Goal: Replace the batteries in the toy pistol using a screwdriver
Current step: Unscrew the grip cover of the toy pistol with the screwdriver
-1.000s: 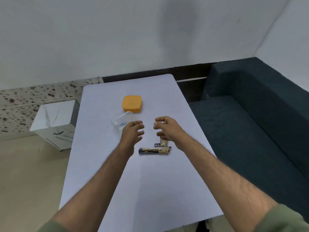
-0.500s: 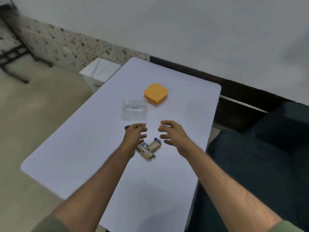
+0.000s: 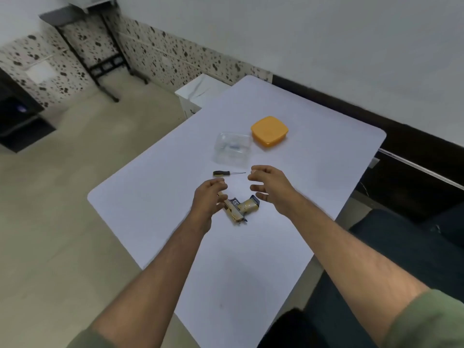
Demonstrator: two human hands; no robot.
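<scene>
A gold and black toy pistol [image 3: 240,208] lies flat on the white table [image 3: 150,197]. My left hand [image 3: 208,200] hovers over its barrel end with fingers loosely curled, holding nothing. My right hand [image 3: 272,188] hovers just right of the grip, fingers spread and bent, also empty. A small screwdriver [image 3: 227,173] with a black and yellow handle lies beyond my left hand, tip pointing right. Behind it stands a clear plastic box [image 3: 232,148] with small items inside.
An orange lid [image 3: 269,131] lies beside the clear box. A dark sofa [image 3: 414,247] runs along the table's right side. A white marble side cabinet [image 3: 198,92] stands off the far left corner, and a black metal stand [image 3: 100,59] by the speckled wall.
The view has swung left and the table now sits diagonally. The screwdriver has come fully into sight. Both hands stay hovering over the pistol, slightly farther apart.
</scene>
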